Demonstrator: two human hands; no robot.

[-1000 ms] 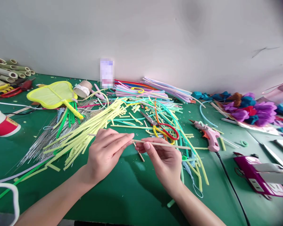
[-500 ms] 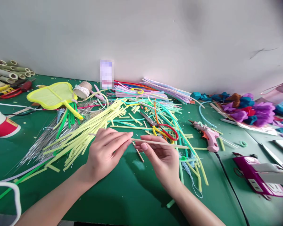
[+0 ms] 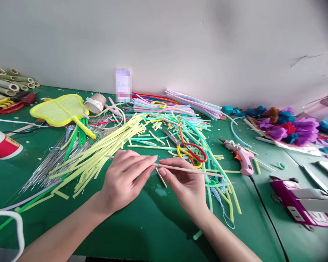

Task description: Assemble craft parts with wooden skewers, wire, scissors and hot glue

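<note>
A thin pale stick (image 3: 192, 170) lies across both hands, its far end reaching out to the right. My left hand (image 3: 125, 182) is closed on it, thumb and fingers pinching near the middle, and the stick's other end pokes out behind the knuckles. Close by, my right hand (image 3: 188, 187) pinches the same stick between thumb and fingers. Beneath the fingertips a short stick piece (image 3: 161, 177) rests on the table. Just beyond the right hand are scissors (image 3: 191, 150) with red and yellow handles.
Yellow fuzzy stems (image 3: 104, 153) and metal wires (image 3: 54, 163) spread leftward, below a yellow fan (image 3: 61, 109). A pink glue gun (image 3: 242, 156) with a black cord and a purple power strip (image 3: 297, 205) occupy the right. Purple flowers (image 3: 306, 131) and a paper cup (image 3: 4, 143) flank the green table (image 3: 142, 233).
The stick has tilted slightly, its right end now lower and farther right. My right thumb has shifted left, nearer the left fingertips, which have edged rightward.
</note>
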